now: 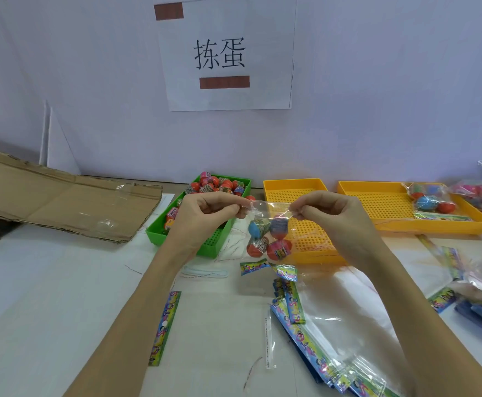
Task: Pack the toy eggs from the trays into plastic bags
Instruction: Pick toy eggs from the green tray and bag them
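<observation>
At frame centre, a clear plastic bag (267, 236) holding four toy eggs (268, 239) is pinched at its mouth by the left hand (205, 209) and right hand (324, 210); sealing is judged in hand, and the strip must next be pressed shut evenly.

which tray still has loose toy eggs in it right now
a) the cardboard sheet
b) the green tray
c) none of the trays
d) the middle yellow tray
b: the green tray holds a pile of loose toy eggs at its far end, while the middle yellow tray shows only its bare perforated floor, seen partly through the plastic bag that the left hand and right hand pinch by its top edge.
</observation>
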Action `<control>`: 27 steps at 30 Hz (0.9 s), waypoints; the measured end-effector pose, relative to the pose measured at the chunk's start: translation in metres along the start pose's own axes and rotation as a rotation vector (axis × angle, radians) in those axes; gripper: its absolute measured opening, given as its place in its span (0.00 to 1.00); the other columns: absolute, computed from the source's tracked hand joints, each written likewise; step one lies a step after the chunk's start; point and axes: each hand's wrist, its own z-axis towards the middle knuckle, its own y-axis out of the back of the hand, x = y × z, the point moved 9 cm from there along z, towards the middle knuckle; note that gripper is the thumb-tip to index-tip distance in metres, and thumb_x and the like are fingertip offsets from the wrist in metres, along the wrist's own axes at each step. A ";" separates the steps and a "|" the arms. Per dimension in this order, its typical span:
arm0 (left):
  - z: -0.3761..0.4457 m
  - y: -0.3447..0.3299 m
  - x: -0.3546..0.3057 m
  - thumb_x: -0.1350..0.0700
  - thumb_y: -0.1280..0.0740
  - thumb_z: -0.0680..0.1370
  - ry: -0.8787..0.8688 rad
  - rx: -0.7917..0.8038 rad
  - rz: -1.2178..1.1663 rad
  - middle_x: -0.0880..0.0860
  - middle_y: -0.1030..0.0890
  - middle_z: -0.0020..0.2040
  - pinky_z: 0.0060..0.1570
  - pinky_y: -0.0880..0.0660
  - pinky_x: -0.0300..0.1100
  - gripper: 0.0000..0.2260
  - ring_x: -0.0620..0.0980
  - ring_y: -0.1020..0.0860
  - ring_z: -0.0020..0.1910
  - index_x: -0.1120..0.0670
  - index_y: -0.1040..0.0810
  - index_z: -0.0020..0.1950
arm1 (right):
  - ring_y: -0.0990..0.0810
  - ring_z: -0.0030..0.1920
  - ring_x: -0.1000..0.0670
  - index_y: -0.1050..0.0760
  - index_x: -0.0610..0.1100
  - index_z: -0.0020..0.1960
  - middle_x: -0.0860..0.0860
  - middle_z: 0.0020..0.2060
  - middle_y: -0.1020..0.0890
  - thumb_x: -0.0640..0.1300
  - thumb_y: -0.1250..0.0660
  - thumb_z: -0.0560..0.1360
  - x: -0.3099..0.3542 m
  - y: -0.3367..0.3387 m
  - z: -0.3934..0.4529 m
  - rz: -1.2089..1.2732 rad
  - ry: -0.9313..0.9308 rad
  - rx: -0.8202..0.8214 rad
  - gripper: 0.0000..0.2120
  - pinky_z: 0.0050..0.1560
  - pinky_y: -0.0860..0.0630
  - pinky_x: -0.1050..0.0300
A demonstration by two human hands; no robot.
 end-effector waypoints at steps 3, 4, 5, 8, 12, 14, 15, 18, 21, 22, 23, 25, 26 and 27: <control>0.000 0.001 0.002 0.58 0.27 0.79 0.027 -0.018 -0.026 0.56 0.12 0.48 0.53 0.18 0.40 0.05 0.54 0.14 0.50 0.54 0.11 0.52 | 0.13 0.49 0.48 0.13 0.41 0.48 0.47 0.44 0.12 0.30 0.37 0.80 -0.001 -0.002 0.001 -0.011 -0.010 0.002 0.15 0.51 0.18 0.61; 0.000 0.001 0.002 0.56 0.25 0.78 0.036 -0.038 -0.025 0.56 0.12 0.47 0.51 0.18 0.39 0.04 0.53 0.14 0.48 0.54 0.11 0.51 | 0.14 0.50 0.45 0.13 0.39 0.48 0.45 0.45 0.12 0.29 0.40 0.80 -0.002 -0.003 0.002 0.022 -0.022 0.007 0.17 0.52 0.18 0.59; 0.000 0.001 0.003 0.56 0.23 0.76 0.046 -0.057 -0.020 0.56 0.12 0.45 0.50 0.19 0.38 0.05 0.53 0.13 0.47 0.54 0.11 0.50 | 0.14 0.51 0.43 0.14 0.37 0.48 0.43 0.46 0.12 0.28 0.43 0.80 -0.003 -0.004 0.002 0.067 -0.036 0.009 0.19 0.53 0.18 0.57; 0.002 -0.001 0.005 0.58 0.20 0.73 0.058 -0.067 -0.017 0.54 0.12 0.45 0.47 0.20 0.35 0.06 0.49 0.13 0.46 0.56 0.11 0.48 | 0.14 0.51 0.43 0.14 0.38 0.48 0.44 0.46 0.12 0.33 0.40 0.83 -0.001 -0.005 0.002 0.073 -0.039 -0.017 0.16 0.52 0.18 0.59; 0.003 -0.004 0.006 0.60 0.20 0.73 0.055 -0.033 -0.014 0.53 0.12 0.46 0.48 0.20 0.34 0.06 0.48 0.14 0.47 0.54 0.12 0.47 | 0.14 0.48 0.52 0.14 0.46 0.51 0.51 0.44 0.12 0.43 0.27 0.79 0.000 -0.009 0.000 -0.128 -0.032 -0.017 0.04 0.53 0.18 0.59; 0.002 -0.003 0.008 0.62 0.21 0.73 0.071 -0.006 -0.012 0.51 0.13 0.46 0.50 0.20 0.36 0.08 0.48 0.15 0.47 0.52 0.14 0.49 | 0.14 0.50 0.51 0.16 0.47 0.58 0.50 0.46 0.13 0.41 0.25 0.77 0.000 -0.012 -0.001 -0.075 -0.043 -0.016 0.10 0.55 0.17 0.57; 0.002 -0.003 0.010 0.62 0.22 0.74 0.084 0.019 -0.020 0.50 0.14 0.46 0.52 0.21 0.38 0.10 0.48 0.16 0.48 0.51 0.16 0.51 | 0.14 0.51 0.50 0.19 0.48 0.62 0.49 0.46 0.13 0.41 0.25 0.77 0.002 -0.012 -0.001 -0.035 -0.041 -0.021 0.14 0.56 0.18 0.57; 0.000 -0.013 0.008 0.55 0.26 0.76 0.104 0.123 -0.029 0.47 0.16 0.54 0.57 0.24 0.42 0.15 0.46 0.19 0.56 0.48 0.21 0.62 | 0.14 0.54 0.51 0.25 0.50 0.69 0.49 0.47 0.12 0.40 0.27 0.79 0.010 -0.018 -0.001 0.038 -0.021 0.030 0.20 0.57 0.20 0.59; -0.004 -0.031 -0.001 0.45 0.27 0.79 0.079 0.224 0.081 0.48 0.15 0.58 0.58 0.21 0.40 0.14 0.47 0.18 0.60 0.46 0.19 0.64 | 0.14 0.54 0.51 0.26 0.49 0.70 0.49 0.49 0.12 0.37 0.29 0.80 0.018 -0.037 -0.004 0.069 0.012 0.152 0.20 0.57 0.22 0.63; -0.005 -0.037 -0.001 0.45 0.26 0.79 0.090 0.254 0.095 0.49 0.14 0.56 0.55 0.20 0.39 0.12 0.48 0.16 0.56 0.46 0.16 0.61 | 0.14 0.54 0.50 0.26 0.48 0.70 0.49 0.49 0.12 0.37 0.29 0.80 0.019 -0.043 -0.005 0.073 0.022 0.164 0.20 0.57 0.21 0.62; -0.006 -0.042 -0.001 0.47 0.25 0.79 0.108 0.265 0.091 0.51 0.13 0.52 0.51 0.19 0.39 0.10 0.49 0.14 0.52 0.48 0.14 0.57 | 0.14 0.54 0.50 0.26 0.48 0.70 0.49 0.50 0.12 0.37 0.29 0.80 0.020 -0.046 -0.005 0.074 0.028 0.155 0.20 0.57 0.20 0.61; -0.004 -0.038 0.001 0.51 0.24 0.77 0.123 0.195 0.093 0.53 0.12 0.46 0.46 0.19 0.39 0.06 0.50 0.14 0.44 0.52 0.13 0.51 | 0.13 0.54 0.51 0.25 0.49 0.69 0.51 0.52 0.12 0.40 0.28 0.80 0.017 -0.041 -0.003 0.075 0.017 0.062 0.19 0.56 0.19 0.61; -0.001 -0.031 0.002 0.52 0.24 0.77 0.126 0.123 0.087 0.53 0.13 0.45 0.45 0.19 0.38 0.06 0.50 0.15 0.42 0.54 0.13 0.49 | 0.14 0.54 0.52 0.24 0.50 0.68 0.52 0.52 0.12 0.43 0.28 0.80 0.014 -0.035 -0.002 0.070 -0.012 0.004 0.18 0.55 0.18 0.60; 0.000 -0.024 0.003 0.54 0.24 0.76 0.127 0.045 0.064 0.54 0.13 0.44 0.45 0.19 0.38 0.06 0.50 0.15 0.42 0.56 0.14 0.49 | 0.14 0.53 0.54 0.23 0.51 0.66 0.53 0.51 0.12 0.47 0.28 0.80 0.009 -0.028 0.000 0.050 -0.060 -0.035 0.16 0.54 0.17 0.59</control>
